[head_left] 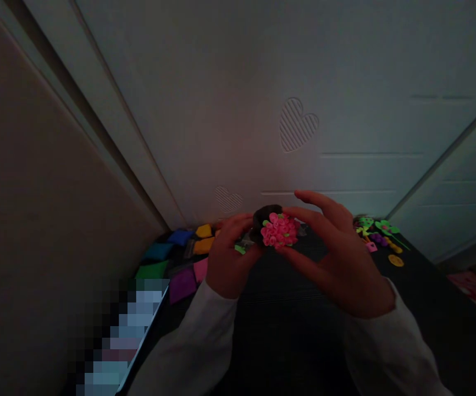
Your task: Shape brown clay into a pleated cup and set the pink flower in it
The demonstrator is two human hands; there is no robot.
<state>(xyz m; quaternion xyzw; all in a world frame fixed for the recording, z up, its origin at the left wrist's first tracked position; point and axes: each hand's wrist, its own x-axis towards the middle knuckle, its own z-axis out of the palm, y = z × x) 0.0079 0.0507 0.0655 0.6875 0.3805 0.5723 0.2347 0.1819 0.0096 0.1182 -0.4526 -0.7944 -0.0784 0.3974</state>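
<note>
A cluster of small pink clay roses (280, 231) with bits of green leaf between them is at the middle of the view. Behind its left side shows a dark, rounded piece (263, 214), and the two touch. My left hand (232, 258) is closed round the dark piece from the left. On the right, my right hand (337, 250) pinches the rose cluster between thumb and forefinger, its other visible fingers lifted away. A small bright green piece (240, 249) appears beside my left palm; what it rests on is partly hidden.
Packs of coloured clay, among them blue (180, 237), orange (204, 246) and purple (182, 285), lie at the left of the dark table (287, 341). A lit, blurred screen (126, 335) stands front left. Small clay figures (380, 236) lie far right, against a white panel (221, 110).
</note>
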